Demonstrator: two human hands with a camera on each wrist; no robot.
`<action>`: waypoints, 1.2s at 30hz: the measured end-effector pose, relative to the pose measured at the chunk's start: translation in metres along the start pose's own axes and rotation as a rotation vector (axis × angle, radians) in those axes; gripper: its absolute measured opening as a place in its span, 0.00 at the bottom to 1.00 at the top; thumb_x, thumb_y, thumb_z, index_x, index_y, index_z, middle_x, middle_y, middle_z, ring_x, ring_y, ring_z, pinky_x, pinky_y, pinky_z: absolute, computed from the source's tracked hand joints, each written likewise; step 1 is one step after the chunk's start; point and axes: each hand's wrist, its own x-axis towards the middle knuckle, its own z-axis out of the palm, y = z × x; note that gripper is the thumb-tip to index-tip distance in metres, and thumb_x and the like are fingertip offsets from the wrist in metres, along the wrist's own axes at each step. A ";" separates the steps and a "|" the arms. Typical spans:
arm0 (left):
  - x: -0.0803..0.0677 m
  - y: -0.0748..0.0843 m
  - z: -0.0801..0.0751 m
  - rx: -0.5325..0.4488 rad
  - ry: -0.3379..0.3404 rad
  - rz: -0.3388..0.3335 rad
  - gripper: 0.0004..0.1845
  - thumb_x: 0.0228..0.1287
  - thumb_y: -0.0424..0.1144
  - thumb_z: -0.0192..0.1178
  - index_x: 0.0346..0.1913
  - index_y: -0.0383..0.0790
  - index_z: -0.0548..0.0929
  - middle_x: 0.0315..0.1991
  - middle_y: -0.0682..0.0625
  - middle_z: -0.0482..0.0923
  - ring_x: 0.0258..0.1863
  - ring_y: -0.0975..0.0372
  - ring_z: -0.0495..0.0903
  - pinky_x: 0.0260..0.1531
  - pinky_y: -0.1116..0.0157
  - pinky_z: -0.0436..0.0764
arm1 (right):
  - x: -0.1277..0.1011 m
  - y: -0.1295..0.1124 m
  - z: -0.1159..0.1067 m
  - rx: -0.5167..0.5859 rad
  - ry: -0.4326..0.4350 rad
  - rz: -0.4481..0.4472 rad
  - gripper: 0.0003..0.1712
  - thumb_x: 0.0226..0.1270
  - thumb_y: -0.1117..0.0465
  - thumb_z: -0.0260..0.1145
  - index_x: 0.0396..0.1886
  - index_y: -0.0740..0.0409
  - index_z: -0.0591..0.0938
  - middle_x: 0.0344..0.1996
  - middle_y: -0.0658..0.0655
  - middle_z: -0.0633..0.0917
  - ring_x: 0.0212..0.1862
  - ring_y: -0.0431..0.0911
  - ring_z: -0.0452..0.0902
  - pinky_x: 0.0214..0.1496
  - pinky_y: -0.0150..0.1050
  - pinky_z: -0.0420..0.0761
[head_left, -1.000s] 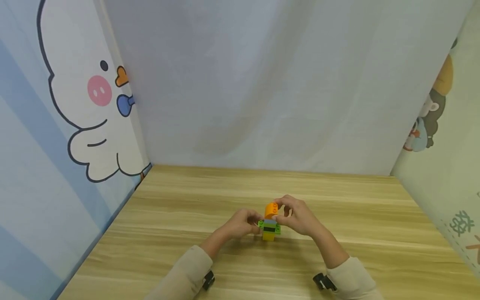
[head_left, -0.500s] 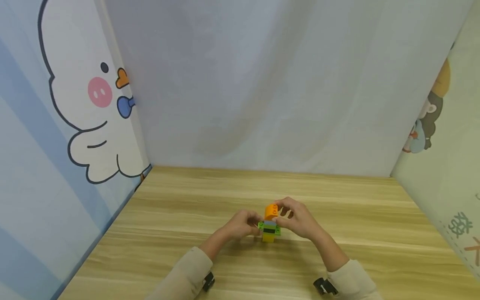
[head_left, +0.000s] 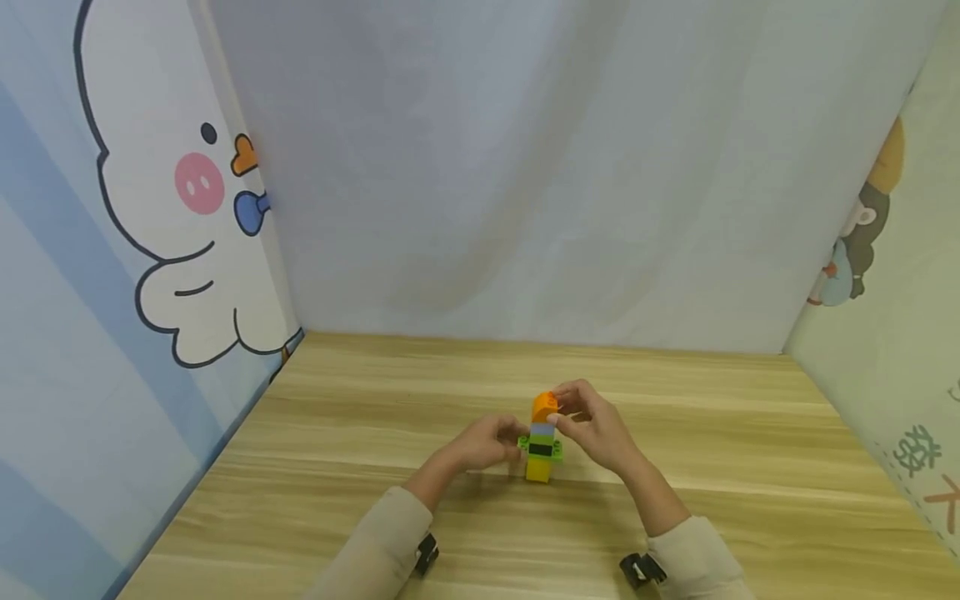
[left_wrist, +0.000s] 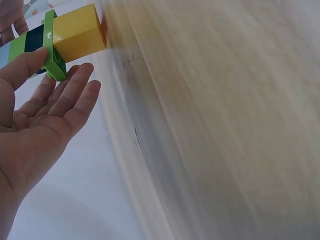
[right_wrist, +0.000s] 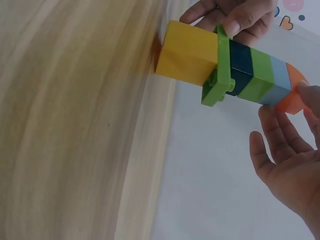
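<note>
Here, left hand point(head_left: 480, 446) steadying brick tower point(head_left: 542, 442), right hand point(head_left: 596, 429) pinching top.

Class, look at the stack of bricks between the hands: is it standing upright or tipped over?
Upright: the brick stack stands on its yellow base on the table, orange brick on top.

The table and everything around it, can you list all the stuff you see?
block tower: one, yellow, green, dark, light blue and orange from bottom to top, standing mid-table
table: one, light wood
cloth backdrop: one, pale grey, behind the table
cartoon panels: two, blue-white at left, pale green at right
sleeves: two, beige
left hand: one, touching the tower's green plate
right hand: one, fingers on the orange top block
</note>
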 end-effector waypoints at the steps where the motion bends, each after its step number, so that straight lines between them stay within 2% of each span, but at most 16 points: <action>1: 0.000 0.000 0.000 -0.002 0.005 -0.002 0.19 0.67 0.28 0.65 0.60 0.29 0.81 0.57 0.37 0.82 0.58 0.46 0.81 0.59 0.48 0.80 | 0.001 0.001 0.001 -0.002 0.011 -0.011 0.14 0.75 0.68 0.65 0.56 0.65 0.77 0.48 0.63 0.86 0.49 0.57 0.83 0.50 0.42 0.84; 6: 0.001 0.003 0.001 -0.064 0.020 -0.007 0.19 0.67 0.27 0.63 0.60 0.32 0.79 0.58 0.36 0.82 0.60 0.44 0.81 0.58 0.48 0.82 | 0.002 0.005 0.002 -0.006 0.029 -0.039 0.16 0.74 0.71 0.65 0.58 0.67 0.77 0.50 0.65 0.85 0.49 0.59 0.83 0.51 0.42 0.85; 9: 0.002 0.004 0.002 -0.111 0.027 0.006 0.20 0.68 0.26 0.62 0.61 0.33 0.76 0.59 0.33 0.81 0.61 0.42 0.80 0.56 0.48 0.83 | 0.002 0.008 0.001 -0.008 0.021 -0.020 0.22 0.71 0.73 0.66 0.63 0.67 0.76 0.53 0.67 0.84 0.51 0.60 0.83 0.53 0.47 0.84; 13: 0.002 0.004 0.003 -0.123 0.055 0.043 0.20 0.68 0.24 0.60 0.62 0.32 0.76 0.62 0.32 0.78 0.63 0.40 0.78 0.56 0.47 0.83 | 0.001 0.013 0.000 -0.004 -0.021 0.035 0.31 0.69 0.73 0.66 0.71 0.65 0.71 0.56 0.71 0.82 0.53 0.63 0.82 0.54 0.54 0.83; 17: 0.003 0.003 0.006 -0.114 0.083 0.049 0.22 0.68 0.26 0.64 0.63 0.31 0.76 0.64 0.33 0.77 0.63 0.40 0.78 0.58 0.46 0.82 | 0.001 0.017 -0.001 0.013 -0.078 0.090 0.39 0.68 0.72 0.67 0.76 0.63 0.65 0.58 0.74 0.80 0.53 0.64 0.82 0.50 0.53 0.86; 21: 0.005 0.003 0.009 -0.095 0.098 0.033 0.30 0.62 0.27 0.71 0.67 0.30 0.74 0.63 0.33 0.78 0.60 0.40 0.80 0.56 0.47 0.83 | 0.003 0.021 -0.001 0.020 -0.121 0.124 0.45 0.67 0.73 0.69 0.80 0.62 0.59 0.58 0.74 0.80 0.52 0.63 0.83 0.50 0.50 0.87; 25: 0.008 0.003 0.014 -0.073 0.124 0.029 0.34 0.59 0.26 0.73 0.69 0.31 0.72 0.60 0.33 0.79 0.58 0.41 0.81 0.53 0.49 0.85 | 0.006 0.025 0.000 0.035 -0.138 0.128 0.47 0.68 0.74 0.69 0.81 0.65 0.56 0.59 0.76 0.79 0.53 0.65 0.83 0.50 0.50 0.87; 31: 0.011 0.001 0.018 -0.057 0.164 0.029 0.34 0.60 0.26 0.72 0.70 0.36 0.73 0.59 0.35 0.80 0.57 0.43 0.81 0.51 0.50 0.85 | 0.009 0.032 0.000 0.105 -0.148 0.164 0.48 0.70 0.75 0.65 0.82 0.66 0.50 0.63 0.82 0.74 0.57 0.70 0.80 0.54 0.55 0.85; 36: 0.014 0.002 0.018 -0.066 0.180 0.008 0.34 0.61 0.28 0.73 0.70 0.36 0.74 0.58 0.35 0.80 0.57 0.44 0.81 0.51 0.49 0.85 | 0.013 0.035 -0.002 0.139 -0.154 0.203 0.48 0.71 0.75 0.64 0.83 0.64 0.49 0.66 0.84 0.70 0.60 0.72 0.78 0.57 0.57 0.84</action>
